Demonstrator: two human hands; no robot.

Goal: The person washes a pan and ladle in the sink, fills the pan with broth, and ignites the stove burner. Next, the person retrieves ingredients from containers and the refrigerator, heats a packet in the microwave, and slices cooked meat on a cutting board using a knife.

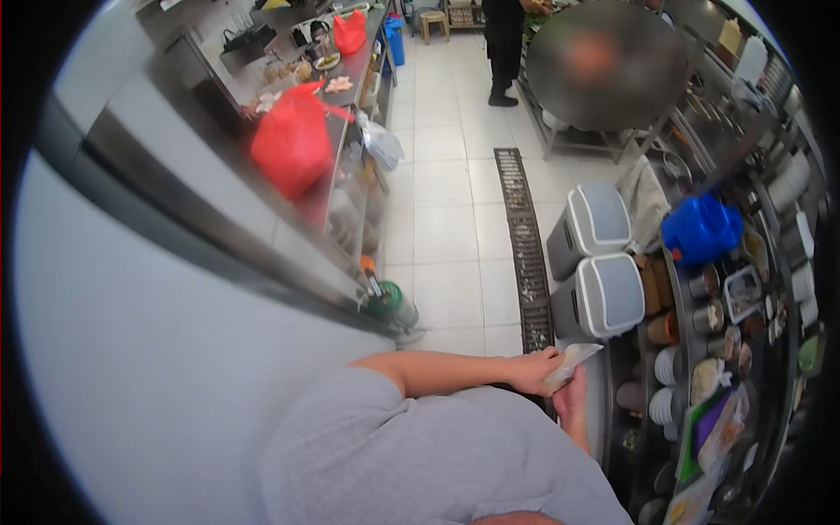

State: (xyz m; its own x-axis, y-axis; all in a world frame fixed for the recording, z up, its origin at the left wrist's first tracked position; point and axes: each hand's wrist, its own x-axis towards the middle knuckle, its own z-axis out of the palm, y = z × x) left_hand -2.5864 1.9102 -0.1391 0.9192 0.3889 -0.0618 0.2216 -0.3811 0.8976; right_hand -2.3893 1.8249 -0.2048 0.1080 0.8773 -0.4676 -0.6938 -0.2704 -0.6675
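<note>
A small, see-through plastic bag (579, 357) with pale contents is held in front of my body, low in the view. My left hand (532, 373), reaching across from the left, has its fingers closed on the bag. Just beside it, my right hand (570, 395) comes up from below and grips the bag's lower edge. What the bag contains is too small to make out. Some of the fingers are hidden behind the bag and each other.
Two grey bins with lids (611, 296) stand ahead, beside a floor drain grate (522, 241). Right, a shelf holds a blue jug (703, 229), stacked bowls (663, 405) and trays. Left, a counter carries a red bag (293, 144). A person in black (503, 44) stands farther off.
</note>
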